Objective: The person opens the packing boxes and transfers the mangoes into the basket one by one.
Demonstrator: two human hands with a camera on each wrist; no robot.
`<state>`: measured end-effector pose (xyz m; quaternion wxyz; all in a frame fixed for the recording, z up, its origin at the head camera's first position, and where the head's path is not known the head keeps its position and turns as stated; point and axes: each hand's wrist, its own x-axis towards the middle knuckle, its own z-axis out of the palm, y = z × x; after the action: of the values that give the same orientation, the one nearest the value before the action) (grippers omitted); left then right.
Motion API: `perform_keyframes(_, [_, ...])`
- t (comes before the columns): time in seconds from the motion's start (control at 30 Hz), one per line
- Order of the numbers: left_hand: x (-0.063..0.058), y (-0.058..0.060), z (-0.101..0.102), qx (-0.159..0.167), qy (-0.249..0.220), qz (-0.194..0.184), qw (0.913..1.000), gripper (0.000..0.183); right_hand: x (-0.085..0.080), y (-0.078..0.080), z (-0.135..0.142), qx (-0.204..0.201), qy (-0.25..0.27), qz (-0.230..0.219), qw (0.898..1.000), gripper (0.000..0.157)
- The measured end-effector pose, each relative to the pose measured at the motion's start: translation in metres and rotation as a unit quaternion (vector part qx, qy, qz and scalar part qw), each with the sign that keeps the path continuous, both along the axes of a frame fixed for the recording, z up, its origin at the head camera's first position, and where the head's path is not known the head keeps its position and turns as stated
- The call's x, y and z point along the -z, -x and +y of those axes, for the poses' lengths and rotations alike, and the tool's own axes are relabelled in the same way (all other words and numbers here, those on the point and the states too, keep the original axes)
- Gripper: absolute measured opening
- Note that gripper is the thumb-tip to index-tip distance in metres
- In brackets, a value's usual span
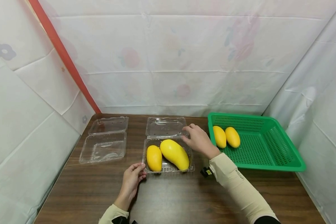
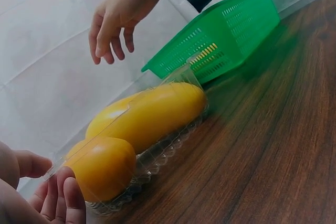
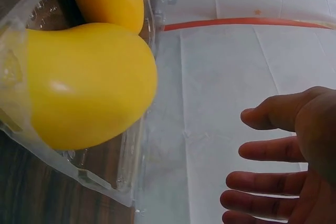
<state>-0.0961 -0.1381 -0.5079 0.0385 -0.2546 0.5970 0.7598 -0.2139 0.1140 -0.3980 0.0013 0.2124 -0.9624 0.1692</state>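
A clear plastic clamshell box stands on the table with its lid folded back. Inside lie a small yellow mango on the left and a larger, longer mango on the right. My left hand pinches the box's front left rim between thumb and fingers, as the left wrist view also shows. Over the box's back right corner, close to the lid, hovers my right hand. Its fingers are spread and relaxed, and nothing is between them in the right wrist view.
To the right, a green perforated basket holds two yellow mangoes at its left end. A second clear clamshell box lies opened at the left with nothing in it. A white patterned sheet hangs behind the table.
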Motion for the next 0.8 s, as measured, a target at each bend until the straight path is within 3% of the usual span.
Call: perform_keyframes(0.8, [-0.003, 0.001, -0.001, 0.004, 0.006, 0.002, 1.0000, 0.021, 0.027, -0.010, -0.012, -0.026, -0.015, -0.076, 0.997, 0.054])
